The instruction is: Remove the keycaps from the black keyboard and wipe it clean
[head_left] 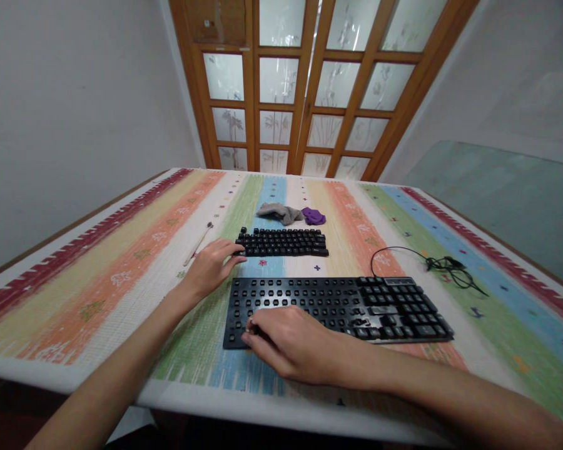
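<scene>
My left hand [213,265] reaches to the near left corner of a block of loose black keycaps [284,244] laid out in rows. Its thumb and fingers close around a keycap at that corner. Nearer to me lies a black keyboard [300,294]; bare key stems show over its left and middle parts, while keycaps still sit on its right part. My right hand [288,340] is over the keyboard's lower left area, thumb and fingers pinched together. Something small and dark is between these fingertips, too hidden to name.
A thin brush [197,245] lies left of the keycaps. Behind them are a grey cloth [281,213] and a purple cloth [314,216]. The keyboard's black cable [445,264] is bundled at the right. A striped tablecloth [136,250] covers the table.
</scene>
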The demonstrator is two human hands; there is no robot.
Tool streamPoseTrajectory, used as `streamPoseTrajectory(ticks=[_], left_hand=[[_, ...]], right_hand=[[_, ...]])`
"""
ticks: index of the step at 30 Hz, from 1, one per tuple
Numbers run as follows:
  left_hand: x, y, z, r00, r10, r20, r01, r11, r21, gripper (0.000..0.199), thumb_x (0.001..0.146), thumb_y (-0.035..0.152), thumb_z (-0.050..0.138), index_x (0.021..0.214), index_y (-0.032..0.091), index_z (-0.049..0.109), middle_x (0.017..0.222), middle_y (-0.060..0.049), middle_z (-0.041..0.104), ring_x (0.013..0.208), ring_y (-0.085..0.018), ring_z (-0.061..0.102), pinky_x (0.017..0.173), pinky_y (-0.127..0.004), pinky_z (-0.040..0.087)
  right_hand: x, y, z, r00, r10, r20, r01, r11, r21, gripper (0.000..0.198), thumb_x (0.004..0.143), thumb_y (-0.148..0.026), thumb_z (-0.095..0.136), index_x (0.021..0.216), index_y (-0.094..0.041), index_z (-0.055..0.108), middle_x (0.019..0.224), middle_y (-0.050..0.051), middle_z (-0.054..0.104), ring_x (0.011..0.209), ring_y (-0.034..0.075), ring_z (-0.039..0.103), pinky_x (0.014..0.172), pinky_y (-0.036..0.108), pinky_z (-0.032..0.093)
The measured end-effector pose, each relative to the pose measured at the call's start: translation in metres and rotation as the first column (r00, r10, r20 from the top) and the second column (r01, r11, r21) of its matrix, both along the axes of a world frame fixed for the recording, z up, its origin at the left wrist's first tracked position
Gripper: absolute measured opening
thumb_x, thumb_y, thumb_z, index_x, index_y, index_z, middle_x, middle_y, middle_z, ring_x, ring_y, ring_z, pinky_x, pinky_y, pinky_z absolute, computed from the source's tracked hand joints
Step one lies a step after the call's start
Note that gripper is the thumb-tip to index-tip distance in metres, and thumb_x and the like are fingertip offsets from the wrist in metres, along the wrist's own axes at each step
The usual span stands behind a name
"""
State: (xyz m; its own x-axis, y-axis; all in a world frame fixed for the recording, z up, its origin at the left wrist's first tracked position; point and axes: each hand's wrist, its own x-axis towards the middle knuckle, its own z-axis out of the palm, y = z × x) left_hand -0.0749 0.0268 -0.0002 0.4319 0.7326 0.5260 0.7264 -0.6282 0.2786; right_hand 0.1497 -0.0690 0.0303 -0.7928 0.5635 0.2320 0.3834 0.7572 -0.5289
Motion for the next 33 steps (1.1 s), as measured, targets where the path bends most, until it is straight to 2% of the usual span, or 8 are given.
streamPoseTrajectory(ticks=[2, 4, 6, 7, 9, 10, 21, 33], left_hand=[[-0.001, -0.001, 0.0, 1.0, 0.005, -0.001, -0.005, 1.0, -0.003, 0.013, 0.092, 0.028, 0.06, 0.099, 0.019, 0.067, 0.094, -0.006, 0.071, 0.094, -0.023, 0.064, 0.089, -0.039, 0.049], [-0.003, 0.0, -0.002, 1.0, 0.013, 0.014, -0.013, 1.0, -0.006, 0.013, 0.091, 0.028, 0.061, 0.098, 0.019, 0.066, 0.095, -0.007, 0.071, 0.094, -0.024, 0.063, 0.089, -0.04, 0.049], [-0.004, 0.0, -0.003, 0.999, 0.02, 0.028, -0.02, 1.0, -0.014, 0.013, 0.09, 0.028, 0.061, 0.098, 0.018, 0.066, 0.094, -0.008, 0.07, 0.093, -0.024, 0.063, 0.088, -0.04, 0.049], [-0.004, 0.001, -0.004, 0.999, 0.023, 0.028, -0.022, 1.0, -0.018, 0.013, 0.09, 0.027, 0.062, 0.098, 0.017, 0.066, 0.094, -0.008, 0.07, 0.092, -0.024, 0.063, 0.088, -0.04, 0.049], [-0.003, 0.002, -0.005, 1.0, 0.021, 0.011, -0.021, 1.0, -0.016, 0.012, 0.09, 0.026, 0.062, 0.097, 0.017, 0.065, 0.093, -0.008, 0.069, 0.092, -0.024, 0.062, 0.087, -0.04, 0.049], [-0.002, 0.002, -0.005, 1.0, 0.015, -0.007, -0.015, 1.0, -0.009, 0.012, 0.09, 0.026, 0.062, 0.097, 0.017, 0.065, 0.093, -0.008, 0.069, 0.093, -0.024, 0.061, 0.087, -0.04, 0.048], [0.005, 0.016, -0.019, 0.976, -0.017, -0.216, 0.045, 0.992, 0.121, 0.009, 0.088, 0.021, 0.065, 0.092, 0.014, 0.068, 0.097, -0.01, 0.061, 0.092, -0.024, 0.054, 0.083, -0.039, 0.048], [0.003, 0.02, -0.027, 0.968, 0.02, -0.249, 0.019, 0.988, 0.154, 0.012, 0.09, 0.021, 0.063, 0.092, 0.013, 0.07, 0.1, -0.011, 0.059, 0.094, -0.025, 0.054, 0.083, -0.04, 0.051]], right_hand=[[-0.004, 0.012, 0.002, 0.998, -0.068, 0.018, 0.068, 0.997, -0.03, 0.025, 0.098, -0.026, 0.046, 0.079, -0.015, 0.058, 0.067, 0.003, 0.062, 0.057, 0.013, 0.055, 0.059, 0.026, 0.042], [-0.006, 0.028, 0.0, 0.992, -0.129, 0.003, 0.127, 0.972, -0.198, 0.029, 0.098, -0.026, 0.046, 0.072, -0.016, 0.054, 0.062, 0.001, 0.059, 0.053, 0.011, 0.054, 0.055, 0.024, 0.041], [-0.005, 0.043, -0.006, 0.981, -0.195, -0.001, 0.168, 0.846, -0.505, 0.031, 0.1, -0.027, 0.041, 0.073, -0.016, 0.051, 0.058, -0.001, 0.058, 0.045, 0.009, 0.053, 0.048, 0.02, 0.04], [-0.004, 0.049, -0.009, 0.974, -0.226, 0.016, 0.19, 0.777, -0.6, 0.03, 0.1, -0.026, 0.039, 0.074, -0.016, 0.052, 0.057, -0.002, 0.057, 0.043, 0.008, 0.052, 0.045, 0.019, 0.04], [-0.001, 0.056, -0.014, 0.965, -0.262, 0.015, 0.2, 0.699, -0.686, 0.026, 0.1, -0.023, 0.039, 0.079, -0.015, 0.054, 0.055, -0.004, 0.056, 0.041, 0.007, 0.05, 0.043, 0.018, 0.038], [0.001, 0.057, -0.016, 0.963, -0.27, -0.001, 0.192, 0.686, -0.702, 0.026, 0.099, -0.023, 0.039, 0.08, -0.015, 0.054, 0.056, -0.004, 0.056, 0.041, 0.007, 0.051, 0.042, 0.018, 0.038], [0.022, 0.055, 0.004, 0.934, -0.323, -0.154, 0.177, 0.791, -0.585, 0.028, 0.098, -0.033, 0.045, 0.078, -0.017, 0.053, 0.063, -0.002, 0.06, 0.048, 0.008, 0.053, 0.048, 0.02, 0.041], [0.029, 0.053, 0.007, 0.925, -0.315, -0.211, 0.143, 0.806, -0.574, 0.028, 0.098, -0.035, 0.046, 0.08, -0.016, 0.055, 0.063, -0.002, 0.06, 0.049, 0.008, 0.053, 0.05, 0.021, 0.041]])
